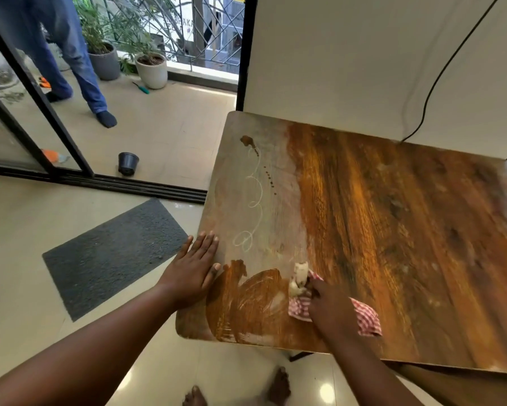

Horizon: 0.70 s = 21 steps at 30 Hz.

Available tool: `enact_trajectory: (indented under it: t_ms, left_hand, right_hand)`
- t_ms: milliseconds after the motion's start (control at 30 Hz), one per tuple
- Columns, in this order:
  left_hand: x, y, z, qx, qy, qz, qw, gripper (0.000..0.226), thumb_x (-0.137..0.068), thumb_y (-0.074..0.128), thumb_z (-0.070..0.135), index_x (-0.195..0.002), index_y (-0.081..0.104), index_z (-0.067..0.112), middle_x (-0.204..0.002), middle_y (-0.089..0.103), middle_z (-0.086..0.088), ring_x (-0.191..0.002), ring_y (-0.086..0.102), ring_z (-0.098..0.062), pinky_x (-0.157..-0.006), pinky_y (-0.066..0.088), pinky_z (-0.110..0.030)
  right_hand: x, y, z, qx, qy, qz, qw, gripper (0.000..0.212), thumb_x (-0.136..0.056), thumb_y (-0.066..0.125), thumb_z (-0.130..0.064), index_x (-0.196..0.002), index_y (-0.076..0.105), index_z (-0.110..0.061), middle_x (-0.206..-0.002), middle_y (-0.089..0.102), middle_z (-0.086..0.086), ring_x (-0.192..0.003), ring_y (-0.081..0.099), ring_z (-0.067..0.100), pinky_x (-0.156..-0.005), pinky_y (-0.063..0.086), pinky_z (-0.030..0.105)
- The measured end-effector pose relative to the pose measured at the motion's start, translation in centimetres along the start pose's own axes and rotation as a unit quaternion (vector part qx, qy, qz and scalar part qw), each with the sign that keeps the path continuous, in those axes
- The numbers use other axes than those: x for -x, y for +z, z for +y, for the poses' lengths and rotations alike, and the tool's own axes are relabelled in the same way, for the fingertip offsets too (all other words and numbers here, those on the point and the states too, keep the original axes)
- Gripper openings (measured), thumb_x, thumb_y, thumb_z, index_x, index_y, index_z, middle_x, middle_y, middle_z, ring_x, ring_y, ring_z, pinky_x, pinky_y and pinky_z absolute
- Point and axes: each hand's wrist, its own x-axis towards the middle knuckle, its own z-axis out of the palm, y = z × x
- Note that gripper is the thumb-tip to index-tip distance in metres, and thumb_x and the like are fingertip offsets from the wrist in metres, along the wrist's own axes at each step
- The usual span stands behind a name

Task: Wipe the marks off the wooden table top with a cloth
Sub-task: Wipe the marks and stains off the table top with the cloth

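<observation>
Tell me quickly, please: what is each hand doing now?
Left hand: open, fingers straight, flat on the table top edge.
Right hand: closed, gripping the checked cloth against the table top.

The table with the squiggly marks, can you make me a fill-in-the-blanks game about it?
1. The right hand grips a red and white ____ cloth.
2. The left hand lies ____ on the table's left edge.
3. The looping white line sits in the pale part not yet ____.
4. On the balcony floor, a small black ____ lies on its side.

Missing words: checked; flat; wiped; pot
</observation>
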Motion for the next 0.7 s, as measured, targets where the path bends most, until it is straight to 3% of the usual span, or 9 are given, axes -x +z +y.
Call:
enact_trajectory:
  t_ms: [100, 200, 267, 367, 467, 600, 700]
  left_hand:
    - [-0.1, 0.4, 1.0, 0.000, -0.011, 0.006, 1.000, 0.061, -0.100, 0.011, 0.048, -0.148, -0.012, 0.016, -0.155, -0.016, 0.001, -0.143, -0.023, -0.013, -0.109, -0.028, -0.026]
    - [-0.6, 0.5, 1.9, -0.002, -0.023, -0.002, 1.000, 0.061, -0.101, 0.011, 0.047, -0.148, -0.012, 0.016, -0.156, -0.016, 0.000, -0.142, -0.024, -0.012, -0.106, -0.031, -0.023]
    - [-1.2, 0.4, 2.4, 0.001, -0.037, -0.007, 0.999, 0.061, -0.100, 0.010, 0.047, -0.147, -0.015, 0.017, -0.157, -0.016, -0.001, -0.142, -0.024, -0.013, -0.108, -0.027, -0.025]
    - [-2.2, 0.2, 3.3, -0.004, -0.057, -0.010, 0.998, 0.061, -0.100, 0.010, 0.047, -0.147, -0.015, 0.016, -0.158, -0.015, -0.002, -0.141, -0.025, -0.013, -0.112, -0.023, -0.027]
    - [-3.1, 0.1, 4.5, -0.006, -0.068, -0.011, 0.998, 0.065, -0.096, 0.002, 0.050, -0.148, -0.011, 0.015, -0.158, -0.014, -0.003, -0.140, -0.026, -0.014, -0.112, -0.023, -0.028]
    - [-4.1, 0.4, 6.1, -0.017, -0.083, -0.016, 0.996, 0.070, -0.090, 0.000, 0.050, -0.149, -0.010, 0.014, -0.158, -0.012, -0.003, -0.141, -0.023, -0.014, -0.112, -0.023, -0.029]
    - [-4.6, 0.1, 6.4, -0.023, -0.111, -0.013, 0.993, 0.061, -0.099, 0.006, 0.046, -0.149, -0.011, 0.015, -0.159, -0.013, -0.003, -0.141, -0.024, -0.013, -0.113, -0.022, -0.029]
  right_hand:
    - [1.8, 2.1, -2.7, -0.008, -0.111, -0.046, 0.993, 0.031, -0.087, 0.050, -0.022, -0.112, 0.061, -0.035, -0.108, 0.060, -0.006, -0.091, 0.045, 0.009, -0.074, 0.036, 0.027]
    - [4.9, 2.5, -1.3, 0.007, -0.195, -0.119, 0.973, 0.033, -0.085, 0.047, -0.037, -0.117, 0.056, -0.040, -0.114, 0.059, -0.014, -0.100, 0.047, 0.011, -0.079, 0.035, 0.029]
    - [4.3, 0.9, 1.3, 0.029, -0.196, -0.139, 0.970, 0.034, -0.085, 0.051, -0.038, -0.118, 0.055, -0.042, -0.116, 0.057, -0.017, -0.103, 0.047, 0.011, -0.082, 0.037, 0.028]
    - [0.0, -1.6, 4.1, 0.035, -0.143, -0.108, 0.983, 0.030, -0.085, 0.056, -0.029, -0.113, 0.061, -0.038, -0.109, 0.060, -0.014, -0.097, 0.054, 0.010, -0.077, 0.042, 0.025]
    - [-5.6, -2.2, 2.3, 0.046, -0.113, -0.070, 0.990, 0.036, -0.084, 0.050, -0.014, -0.114, 0.063, -0.029, -0.108, 0.063, -0.003, -0.094, 0.056, 0.016, -0.073, 0.040, 0.025]
    - [-5.2, -0.6, -0.8, -0.024, -0.239, -0.130, 0.962, 0.032, -0.091, 0.042, -0.027, -0.115, 0.062, -0.032, -0.114, 0.062, -0.004, -0.101, 0.055, 0.014, -0.088, 0.042, 0.028]
    - [-2.4, -1.0, 1.4, -0.017, -0.354, -0.174, 0.919, 0.037, -0.081, 0.039, -0.037, -0.107, 0.065, -0.039, -0.102, 0.065, -0.012, -0.091, 0.059, 0.012, -0.078, 0.045, 0.024]
